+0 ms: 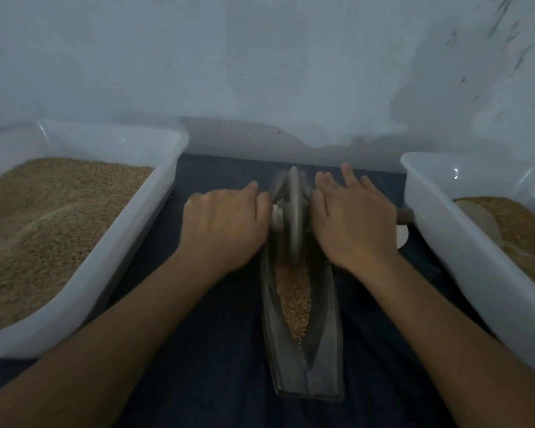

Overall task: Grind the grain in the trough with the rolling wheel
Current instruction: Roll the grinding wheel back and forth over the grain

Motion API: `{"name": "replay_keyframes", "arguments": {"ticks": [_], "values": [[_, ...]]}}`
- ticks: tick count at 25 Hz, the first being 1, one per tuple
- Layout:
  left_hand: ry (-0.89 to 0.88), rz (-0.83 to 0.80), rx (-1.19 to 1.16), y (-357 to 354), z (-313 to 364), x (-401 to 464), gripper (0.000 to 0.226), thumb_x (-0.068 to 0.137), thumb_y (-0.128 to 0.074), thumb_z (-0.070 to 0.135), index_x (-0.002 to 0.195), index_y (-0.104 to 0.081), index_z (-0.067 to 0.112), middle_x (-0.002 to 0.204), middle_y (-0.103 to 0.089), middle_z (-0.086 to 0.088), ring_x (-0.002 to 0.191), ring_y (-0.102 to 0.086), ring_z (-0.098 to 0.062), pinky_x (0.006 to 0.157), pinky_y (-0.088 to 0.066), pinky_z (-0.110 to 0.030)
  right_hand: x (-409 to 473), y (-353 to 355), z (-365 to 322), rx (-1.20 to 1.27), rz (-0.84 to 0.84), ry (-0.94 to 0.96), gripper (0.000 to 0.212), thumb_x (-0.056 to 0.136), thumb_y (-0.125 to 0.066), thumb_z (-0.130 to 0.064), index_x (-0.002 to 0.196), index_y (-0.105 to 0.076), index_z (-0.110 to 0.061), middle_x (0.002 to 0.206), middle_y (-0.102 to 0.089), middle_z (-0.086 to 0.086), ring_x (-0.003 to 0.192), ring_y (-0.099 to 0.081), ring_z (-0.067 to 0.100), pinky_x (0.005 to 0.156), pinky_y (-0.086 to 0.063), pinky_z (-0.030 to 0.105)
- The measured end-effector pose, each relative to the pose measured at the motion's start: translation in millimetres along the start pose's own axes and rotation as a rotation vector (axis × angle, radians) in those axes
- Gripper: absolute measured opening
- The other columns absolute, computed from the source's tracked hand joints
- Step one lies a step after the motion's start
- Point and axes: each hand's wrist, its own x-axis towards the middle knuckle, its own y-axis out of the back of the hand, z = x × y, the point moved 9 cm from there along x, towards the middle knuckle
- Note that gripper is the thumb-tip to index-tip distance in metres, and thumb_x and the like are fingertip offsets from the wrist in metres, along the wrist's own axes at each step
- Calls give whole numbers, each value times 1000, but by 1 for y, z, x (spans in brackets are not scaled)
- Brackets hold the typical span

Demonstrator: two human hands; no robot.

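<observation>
A long boat-shaped metal trough (306,359) lies on the dark cloth in front of me, with tan grain (292,291) in its groove. The grey rolling wheel (294,211) stands upright in the far half of the trough, blurred by motion. My left hand (223,223) lies over the wheel's left handle, fingers bent down round it. My right hand (352,217) presses palm-down on the right handle with its fingers straight. That handle's brown end (405,216) sticks out past the hand.
A large white plastic tub (155,211) full of grain stands at the left. A second white tub (430,217) with grain and a pale scoop stands at the right, close to the handle's end. A pale wall rises just behind the trough.
</observation>
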Motion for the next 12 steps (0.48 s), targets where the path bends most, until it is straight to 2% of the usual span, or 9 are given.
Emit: {"name": "replay_keyframes", "arguments": {"ticks": [2,4,6,8,9,10,11,12], "values": [[18,85,-171,13,-2,-37,54,111,-27,39,142,-60,10,124,-74,-8,103,-72,-27,77,-57,-41,-38,14,-7,69,26,34,67,106,-12,-43,155,-48,-15,159,-47,4,154,-31,22,126,-24,44],[8,127,-190,16,1,-59,61,113,-22,45,154,-49,10,146,-64,-9,130,-64,-25,97,-55,-47,-65,24,-8,99,97,61,64,108,-15,-45,154,-49,-16,157,-49,2,152,-36,20,125,-29,45],[-4,120,-178,14,3,-56,62,112,-21,46,157,-46,12,154,-57,-9,139,-56,-25,105,-50,-50,-67,24,-5,105,103,86,63,109,-16,-47,153,-49,-18,156,-51,1,149,-40,19,120,-35,46],[33,48,-155,7,2,-28,64,108,-20,47,159,-44,14,156,-55,-8,143,-52,-26,107,-47,-51,-40,7,1,113,-20,45,64,107,-13,-48,151,-51,-21,155,-52,1,150,-40,20,114,-39,47],[58,12,-133,2,1,-7,67,106,-19,48,160,-41,16,157,-54,-8,144,-50,-27,107,-46,-51,-19,-1,5,125,-69,-2,64,107,-13,-46,144,-57,-20,152,-56,2,148,-42,23,111,-41,48],[86,-32,-117,-5,0,15,70,103,-18,49,162,-38,18,157,-53,-8,146,-47,-28,107,-45,-52,2,-9,11,135,-91,-55,60,109,-15,-43,128,-66,-18,139,-64,5,141,-50,28,103,-44,49],[107,-77,-106,-11,-2,36,72,101,-17,51,163,-35,20,157,-53,-8,147,-45,-29,107,-43,-53,22,-14,16,131,-86,-104,56,109,-19,-40,101,-70,-17,113,-71,5,126,-59,34,91,-45,48],[123,-114,-98,-17,-4,54,73,99,-16,53,162,-35,22,154,-56,-10,146,-44,-31,106,-42,-54,37,-15,21,124,-58,-136,53,109,-22,-38,79,-62,-19,86,-64,0,111,-63,37,79,-42,45]]}}
